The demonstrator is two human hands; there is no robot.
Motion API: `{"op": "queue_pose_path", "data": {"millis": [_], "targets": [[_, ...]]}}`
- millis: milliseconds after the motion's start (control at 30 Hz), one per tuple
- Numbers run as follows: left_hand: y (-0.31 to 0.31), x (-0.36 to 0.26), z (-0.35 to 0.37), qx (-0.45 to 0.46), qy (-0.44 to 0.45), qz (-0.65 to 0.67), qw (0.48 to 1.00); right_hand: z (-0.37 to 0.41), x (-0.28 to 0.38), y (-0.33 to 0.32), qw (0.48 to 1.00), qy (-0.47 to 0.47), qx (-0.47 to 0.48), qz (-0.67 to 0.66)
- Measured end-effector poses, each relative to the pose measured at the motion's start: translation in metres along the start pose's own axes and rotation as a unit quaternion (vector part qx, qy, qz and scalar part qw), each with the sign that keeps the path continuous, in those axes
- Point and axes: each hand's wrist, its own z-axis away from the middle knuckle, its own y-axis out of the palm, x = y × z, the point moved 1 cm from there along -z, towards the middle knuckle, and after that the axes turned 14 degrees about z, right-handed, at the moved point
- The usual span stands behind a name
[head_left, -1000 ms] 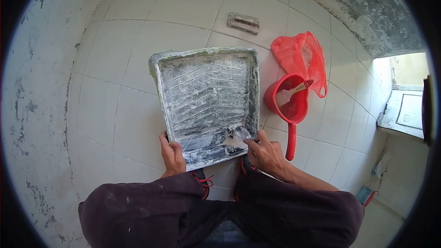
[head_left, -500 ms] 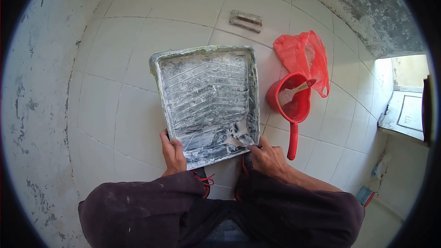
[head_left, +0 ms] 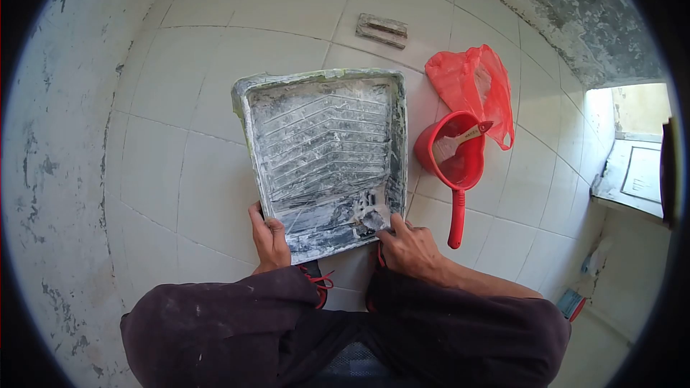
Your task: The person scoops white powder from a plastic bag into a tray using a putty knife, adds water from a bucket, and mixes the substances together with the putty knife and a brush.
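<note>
A paint tray point(head_left: 323, 111) with a ribbed slope, smeared with white and grey residue, is tilted slightly in front of my knees. My left hand point(head_left: 272, 241) is closed around its lower left edge, thumb on top. At the lower right corner, my right hand point(head_left: 411, 246) is closed on a small scraper point(head_left: 374, 220), its handle hidden by my fingers. The flat blade lies in the well of the tray, against a patch of wet whitish paste point(head_left: 365, 205).
Right of the tray stands a red dipper point(head_left: 458, 194) with a paintbrush point(head_left: 460, 140) across it. A red plastic bag point(head_left: 471, 75) lies behind. Farther off is a plastering float point(head_left: 382, 31). A rough wall point(head_left: 65, 172) borders the tiled floor on the left.
My right hand has shifted slightly left and up with the scraper, farther over the tray's edge. The paste in the corner has been disturbed. My left hand keeps its hold.
</note>
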Motion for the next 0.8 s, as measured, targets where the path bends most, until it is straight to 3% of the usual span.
{"op": "queue_pose_path", "data": {"millis": [167, 233, 367, 800], "targets": [[-0.002, 0.002, 0.001, 0.002, -0.009, -0.007, 1.000, 0.004, -0.003, -0.002, 0.999, -0.022, 0.043, 0.002], [-0.001, 0.002, 0.002, 0.001, -0.008, 0.001, 1.000, -0.004, -0.008, -0.017, 1.000, 0.021, -0.012, -0.016], [-0.002, 0.003, 0.001, 0.005, -0.006, 0.003, 1.000, -0.006, -0.024, -0.011, 0.999, 0.052, -0.003, 0.002], [-0.002, 0.000, -0.002, 0.010, 0.006, 0.007, 1.000, -0.012, -0.014, -0.013, 0.996, 0.053, 0.066, -0.013]]}}
